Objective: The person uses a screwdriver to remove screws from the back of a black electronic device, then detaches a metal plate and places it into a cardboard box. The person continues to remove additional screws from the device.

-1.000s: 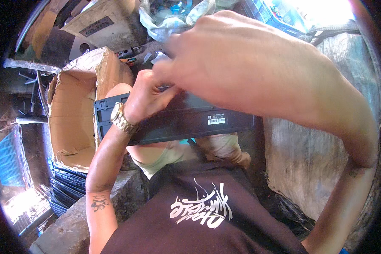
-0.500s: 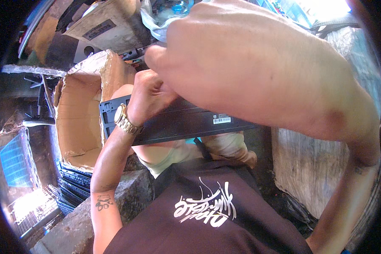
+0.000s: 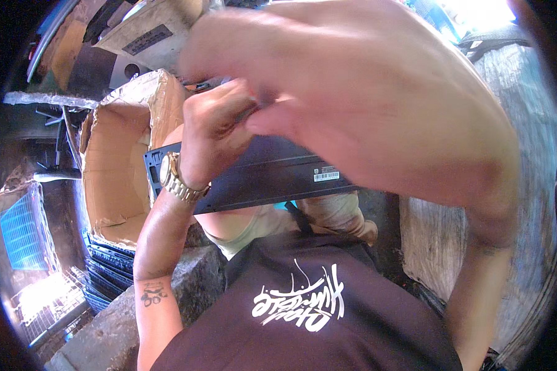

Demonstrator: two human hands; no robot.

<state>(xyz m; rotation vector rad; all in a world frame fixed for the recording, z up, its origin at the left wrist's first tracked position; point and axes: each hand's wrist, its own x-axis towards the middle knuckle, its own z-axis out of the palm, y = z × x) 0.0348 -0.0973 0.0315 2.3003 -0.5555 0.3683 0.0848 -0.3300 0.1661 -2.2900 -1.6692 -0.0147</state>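
Note:
A long black panel point(image 3: 260, 176), which looks like the underside of a keyboard with a white barcode label, lies across my lap. My left hand point(image 3: 213, 133), with a gold watch point(image 3: 178, 179) at its wrist, is above the panel's left part. Its fingers are curled closed; what they pinch, if anything, is hidden. My right hand point(image 3: 254, 59) looms large over it, close to the left fingertips and blurred by motion. Its fingers are too smeared to show whether they grip anything. The right hand and forearm hide the panel's far right part.
An open cardboard box point(image 3: 114, 167) stands left of my lap. Below it rests a stack of dark flat pieces point(image 3: 108, 272), beside a stone block point(image 3: 185, 281). A pale box-shaped object point(image 3: 148, 37) sits at the far left. A worn wooden board point(image 3: 439, 247) is on the right.
My right hand has swung left and its forearm has shifted left too. My left hand has risen slightly, its fingers now farther up and right. The panel has barely moved.

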